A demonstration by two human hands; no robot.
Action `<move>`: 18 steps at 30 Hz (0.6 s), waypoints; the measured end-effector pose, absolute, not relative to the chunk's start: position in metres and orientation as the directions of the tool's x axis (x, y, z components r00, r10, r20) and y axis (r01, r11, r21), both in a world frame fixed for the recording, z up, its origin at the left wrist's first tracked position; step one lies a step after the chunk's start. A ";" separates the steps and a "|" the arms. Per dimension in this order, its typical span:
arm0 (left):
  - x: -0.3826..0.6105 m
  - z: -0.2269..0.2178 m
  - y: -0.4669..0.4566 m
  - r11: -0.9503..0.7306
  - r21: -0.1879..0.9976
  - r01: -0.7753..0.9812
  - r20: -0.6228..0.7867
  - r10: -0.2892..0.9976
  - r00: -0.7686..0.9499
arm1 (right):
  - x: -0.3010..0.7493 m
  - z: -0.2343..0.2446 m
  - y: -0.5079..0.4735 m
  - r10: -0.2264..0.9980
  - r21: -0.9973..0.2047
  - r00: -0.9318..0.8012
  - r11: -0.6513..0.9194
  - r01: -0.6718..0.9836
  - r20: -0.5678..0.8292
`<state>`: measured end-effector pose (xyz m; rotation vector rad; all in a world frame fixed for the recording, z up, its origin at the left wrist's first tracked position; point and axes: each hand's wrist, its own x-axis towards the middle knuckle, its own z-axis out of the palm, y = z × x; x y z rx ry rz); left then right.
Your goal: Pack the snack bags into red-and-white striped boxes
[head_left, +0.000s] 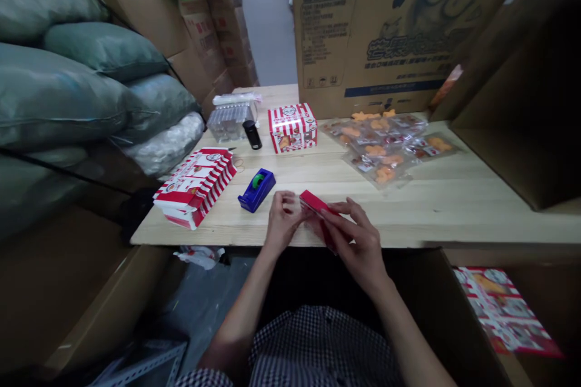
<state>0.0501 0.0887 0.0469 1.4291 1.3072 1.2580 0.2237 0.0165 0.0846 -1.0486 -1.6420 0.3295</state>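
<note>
1. The left hand (282, 217) and right hand (358, 240) are both clamped on the red carton (314, 201).
2. The red carton is at the near edge of the surface (454, 205), near the blue tape dispenser (256, 188).

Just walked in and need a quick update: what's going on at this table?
A person at the pale wooden table holds a flat red carton in both hands, the left hand at its left end and the right hand along its right side, near the table's front edge. Left of the hands sit a blue tape dispenser and a stack of red-and-white striped flat cartons. A made-up striped box stands farther back, with clear packets of orange pieces to its right.
</note>
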 end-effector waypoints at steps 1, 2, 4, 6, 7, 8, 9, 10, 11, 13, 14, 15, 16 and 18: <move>0.046 0.051 0.089 -0.189 0.964 0.185 0.179 0.981 0.067 | 0.224 0.085 0.013 0.784 -0.710 0.005 0.558 0.429 0.620; 0.044 0.057 0.088 -0.225 0.961 0.162 0.191 0.961 0.197 | 0.226 0.085 0.009 0.810 -0.751 0.020 0.534 0.389 0.586; 0.046 0.071 0.079 -0.258 0.959 0.118 0.191 0.895 0.404 | 0.235 0.084 -0.005 0.872 -0.857 0.105 0.437 0.274 0.478; 0.055 0.083 0.062 -0.368 0.923 0.115 0.298 0.870 0.394 | 0.249 0.083 -0.025 0.905 -0.950 0.290 0.305 0.071 0.313; 0.061 0.087 0.052 -0.468 0.876 0.114 0.402 0.841 0.362 | 0.256 0.084 -0.037 0.908 -0.967 0.367 0.246 -0.071 0.203; 0.069 0.089 0.041 -0.597 0.798 0.084 0.533 0.764 0.365 | 0.264 0.085 -0.050 0.912 -0.954 0.400 0.195 -0.228 0.091; 0.079 0.090 0.029 -0.720 0.692 0.053 0.645 0.650 0.402 | 0.270 0.087 -0.063 0.925 -0.914 0.380 0.144 -0.378 -0.011; 0.089 0.089 0.017 -0.822 0.569 0.015 0.726 0.511 0.461 | 0.275 0.089 -0.076 0.940 -0.859 0.327 0.088 -0.505 -0.096; 0.101 0.087 0.006 -0.891 0.453 -0.034 0.768 0.371 0.522 | 0.280 0.091 -0.088 0.948 -0.803 0.279 0.044 -0.594 -0.155; 0.127 0.083 -0.015 -0.949 0.294 -0.112 0.762 0.163 0.627 | 0.290 0.096 -0.108 0.929 -0.739 0.289 0.026 -0.673 -0.230; 0.139 0.081 -0.022 -0.955 0.266 -0.130 0.747 0.119 0.655 | 0.298 0.098 -0.116 0.901 -0.733 0.346 0.047 -0.678 -0.262; 0.150 0.079 -0.026 -0.955 0.264 -0.134 0.742 0.113 0.660 | 0.309 0.100 -0.125 0.864 -0.740 0.414 0.074 -0.669 -0.288; 0.158 0.078 -0.027 -0.953 0.277 -0.125 0.747 0.131 0.652 | 0.323 0.103 -0.134 0.823 -0.754 0.477 0.096 -0.650 -0.307; 0.163 0.076 -0.018 -0.946 0.318 -0.067 0.762 0.213 0.612 | 0.359 0.106 -0.155 0.741 -0.800 0.588 0.117 -0.588 -0.325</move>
